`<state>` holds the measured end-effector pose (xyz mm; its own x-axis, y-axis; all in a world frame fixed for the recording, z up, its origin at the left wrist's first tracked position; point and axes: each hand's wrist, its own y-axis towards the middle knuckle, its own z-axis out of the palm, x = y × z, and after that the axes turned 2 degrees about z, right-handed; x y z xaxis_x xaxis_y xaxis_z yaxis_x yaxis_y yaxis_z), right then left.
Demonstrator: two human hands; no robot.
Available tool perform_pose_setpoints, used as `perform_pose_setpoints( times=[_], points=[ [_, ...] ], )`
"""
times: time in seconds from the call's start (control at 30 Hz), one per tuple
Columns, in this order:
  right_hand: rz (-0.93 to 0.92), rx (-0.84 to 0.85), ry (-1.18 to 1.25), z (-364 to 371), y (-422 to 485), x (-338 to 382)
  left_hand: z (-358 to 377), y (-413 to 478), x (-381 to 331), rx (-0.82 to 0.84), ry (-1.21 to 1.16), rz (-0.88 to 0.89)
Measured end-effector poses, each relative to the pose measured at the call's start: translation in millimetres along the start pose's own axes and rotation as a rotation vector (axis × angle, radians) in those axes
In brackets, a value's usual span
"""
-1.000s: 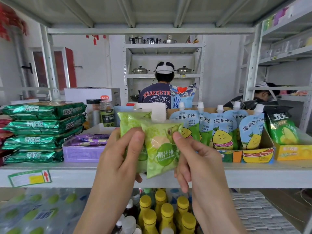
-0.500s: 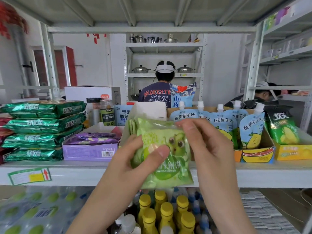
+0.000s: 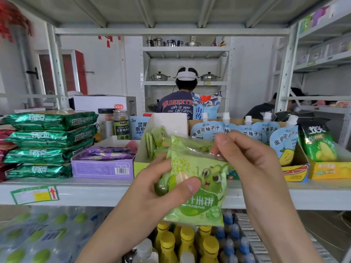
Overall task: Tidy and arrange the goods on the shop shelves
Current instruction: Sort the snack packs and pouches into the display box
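The left hand (image 3: 152, 186) grips the green packet (image 3: 201, 186) low down; the fingers of the right hand (image 3: 252, 162) pinch its top edge. The open box (image 3: 139, 168) sits just behind, nearer the left hand.

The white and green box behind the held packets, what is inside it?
Green packets stand on edge inside the box. The held packets, left hand and right hand hide the rest.

**Words on the shop goods**

The purple box (image 3: 102, 168) says "Yogurt". The blue pouches (image 3: 206, 130) say "金银花柚子汁". The jar (image 3: 121, 128) says "五香鸡肉". A shirt (image 3: 176, 109) says "WAKE UP DEAD THE CONJURING". The green packet (image 3: 205, 173) has upside-down words, too hard to read.
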<state>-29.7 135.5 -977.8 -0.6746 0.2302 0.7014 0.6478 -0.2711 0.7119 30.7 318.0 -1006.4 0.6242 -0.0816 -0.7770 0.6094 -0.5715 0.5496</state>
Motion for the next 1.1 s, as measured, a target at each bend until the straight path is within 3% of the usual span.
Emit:
perform_pose_setpoints(
  times=[0.37, 0.6, 0.83, 1.0, 1.1],
  points=[
    [-0.101, 0.054, -0.085, 1.0, -2.1, 0.5, 5.5, 2.3, -5.7, -0.083, -0.037, 0.01],
    [-0.026, 0.177, -0.15, 1.0, -3.0, 5.0, 3.1, 3.1, -6.4, -0.088, 0.065, 0.088],
    [0.211, 0.118, 0.02, 1.0, -2.7, 2.9, -0.3, 3.6, -7.3, -0.085, 0.329, 0.166],
    [0.198, -0.007, 0.054, 2.4, -0.3, -3.7, 0.6, 1.6, -7.9, -0.102, 0.193, 0.142],
    [0.114, -0.093, -0.007, 3.9, 1.0, -6.6, 0.4, 1.9, -10.1, -0.266, 0.04, 0.052]
  ],
)
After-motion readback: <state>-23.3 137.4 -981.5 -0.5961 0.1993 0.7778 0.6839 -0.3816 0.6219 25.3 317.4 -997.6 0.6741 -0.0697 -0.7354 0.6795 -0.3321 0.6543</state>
